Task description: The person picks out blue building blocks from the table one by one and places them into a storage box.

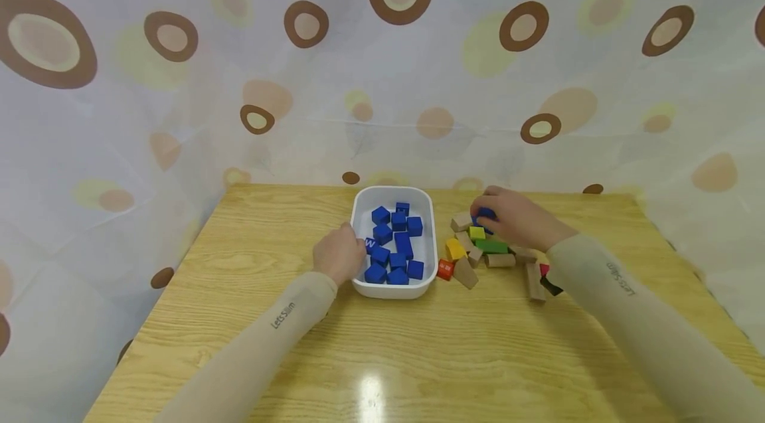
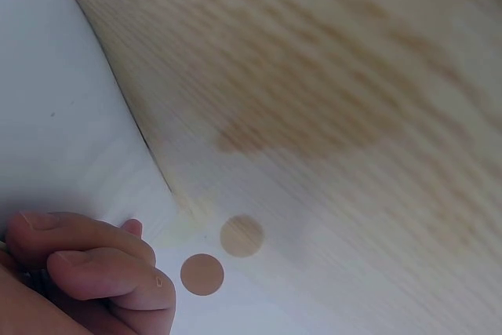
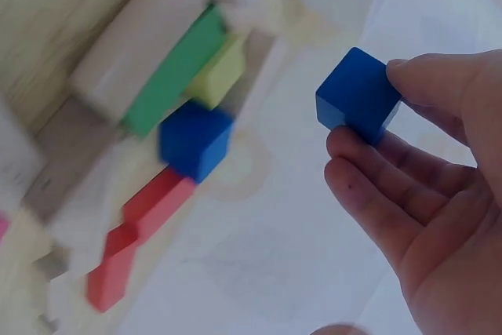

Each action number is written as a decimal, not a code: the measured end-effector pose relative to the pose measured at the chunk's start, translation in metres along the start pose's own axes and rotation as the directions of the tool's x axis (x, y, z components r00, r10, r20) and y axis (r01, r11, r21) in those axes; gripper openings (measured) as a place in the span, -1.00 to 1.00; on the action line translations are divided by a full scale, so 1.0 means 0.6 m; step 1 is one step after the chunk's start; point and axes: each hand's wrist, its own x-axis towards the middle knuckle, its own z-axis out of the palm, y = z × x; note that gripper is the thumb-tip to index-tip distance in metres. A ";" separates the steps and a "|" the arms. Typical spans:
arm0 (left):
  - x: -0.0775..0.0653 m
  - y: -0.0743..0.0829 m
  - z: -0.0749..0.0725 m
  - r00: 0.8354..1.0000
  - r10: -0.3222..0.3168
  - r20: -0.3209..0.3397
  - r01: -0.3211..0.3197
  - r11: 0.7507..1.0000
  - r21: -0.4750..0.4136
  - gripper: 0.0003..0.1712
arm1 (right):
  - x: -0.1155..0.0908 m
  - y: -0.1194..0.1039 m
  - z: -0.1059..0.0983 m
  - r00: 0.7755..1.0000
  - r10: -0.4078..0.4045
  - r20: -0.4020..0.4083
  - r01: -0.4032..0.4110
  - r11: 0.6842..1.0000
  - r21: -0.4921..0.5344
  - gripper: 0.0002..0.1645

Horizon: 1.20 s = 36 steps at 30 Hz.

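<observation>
In the head view my left hand (image 1: pixel 339 254) is at the left rim of a white plastic tub (image 1: pixel 431 237), fingers curled over its edge. The left wrist view shows these curled fingers (image 2: pixel 110 272) beside a smooth white wall; the thumb's grip is mostly hidden. Several blue blocks (image 1: pixel 403 246) lie inside the tub, one marked with a white W. My right hand (image 1: pixel 514 216) pinches a blue cube (image 3: pixel 357 92) between thumb and fingertips, raised above the wooden block pile. A second blue cube (image 3: pixel 194 140) rests in that pile, beside red blocks (image 3: pixel 157 205).
Right of the tub lie a green block (image 1: pixel 492 247), a small yellow cube (image 1: pixel 477 233), an orange-yellow piece (image 1: pixel 455 250), a red cube (image 1: pixel 445 269) and several plain wooden blocks (image 1: pixel 501 260). A patterned curtain (image 1: pixel 335 78) hangs behind the wooden table (image 1: pixel 358 330).
</observation>
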 end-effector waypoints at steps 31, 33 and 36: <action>0.000 -0.001 -0.005 1.000 0.019 0.002 -0.019 1.000 -0.001 -0.57 | 0.142 -0.168 0.002 0.974 -0.146 0.171 0.155 0.987 -0.041 -0.79; 0.000 -0.001 -0.005 1.000 0.025 0.002 -0.025 1.000 0.004 -0.58 | 0.147 -0.172 0.006 0.971 -0.137 0.197 0.149 0.988 -0.047 -0.79; 0.000 -0.001 -0.006 1.000 0.030 0.005 -0.030 1.000 0.004 -0.58 | 0.155 -0.177 0.010 0.964 -0.116 0.238 0.132 0.990 -0.056 -0.77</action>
